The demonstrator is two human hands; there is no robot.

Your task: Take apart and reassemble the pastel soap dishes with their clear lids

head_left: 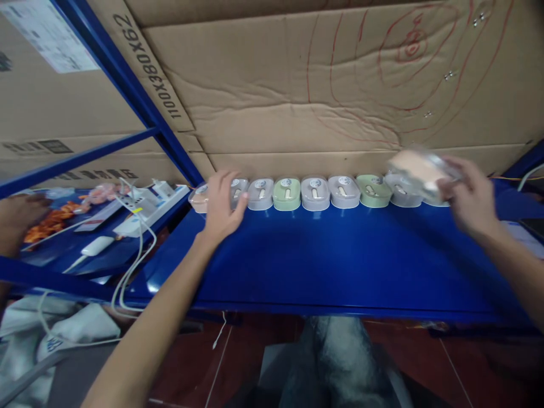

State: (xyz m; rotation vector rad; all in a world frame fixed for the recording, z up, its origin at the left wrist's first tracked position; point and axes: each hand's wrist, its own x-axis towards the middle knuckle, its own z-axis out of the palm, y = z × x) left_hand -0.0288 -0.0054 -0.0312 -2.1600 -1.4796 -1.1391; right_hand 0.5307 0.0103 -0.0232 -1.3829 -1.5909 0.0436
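Observation:
A row of several small rounded cases in clear packs, white, green and pink, runs along the back of the blue shelf [340, 260] against cardboard. My left hand [221, 205] rests on the left end of the row, its fingers spread over a pink case [198, 198] and a white case [238, 188]. My right hand [470, 195] is raised at the right end and grips a blurred pinkish case [419, 167] just above the row. A green case [286, 194] sits mid-row.
Cardboard sheets [297, 90] form the back wall. A white power strip [144, 207] with cables and chargers lies on the neighbouring shelf at left, beyond a blue post [140, 99]. Another person's hand [17, 218] shows at the far left edge. My knees are below the shelf.

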